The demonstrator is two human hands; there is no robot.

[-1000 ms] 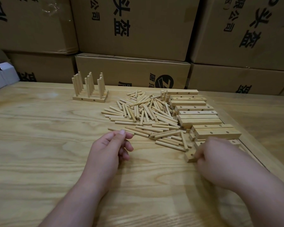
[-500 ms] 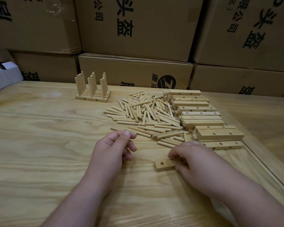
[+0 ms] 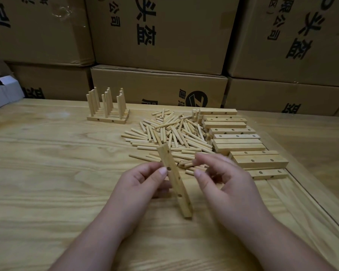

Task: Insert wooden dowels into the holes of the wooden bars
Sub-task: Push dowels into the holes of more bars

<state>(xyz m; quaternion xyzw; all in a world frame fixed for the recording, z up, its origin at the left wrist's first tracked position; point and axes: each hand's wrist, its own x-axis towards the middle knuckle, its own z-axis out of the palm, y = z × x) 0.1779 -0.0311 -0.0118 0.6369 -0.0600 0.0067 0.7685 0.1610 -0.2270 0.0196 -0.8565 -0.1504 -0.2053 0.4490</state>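
Half a second ago the wooden bar lay flat on the counter under the right hand; now it is lifted and stands tilted between the two hands, its lower end near the counter and its upper end leaning away toward the dowel pile. Several holes show along its facing sides.

Nearest, the left hand grips the bar about its middle, thumb tip beside one of the holes and fingers curled behind. The right hand has come off the bar and hovers just beside it, fingers loosely curled, thumb and forefinger apart, holding nothing.

Beyond the hands, loose dowels lie scattered in a broad heap on the counter. Just to the right of the heap, more drilled bars lie in a row, side by side, some stacked, running away from the viewer.

Farther back on the left stands a finished group: several bars laid together with dowels upright in their holes.

Behind the counter, cardboard boxes with black printed characters are stacked as a wall, and a white box sits at the far left edge.
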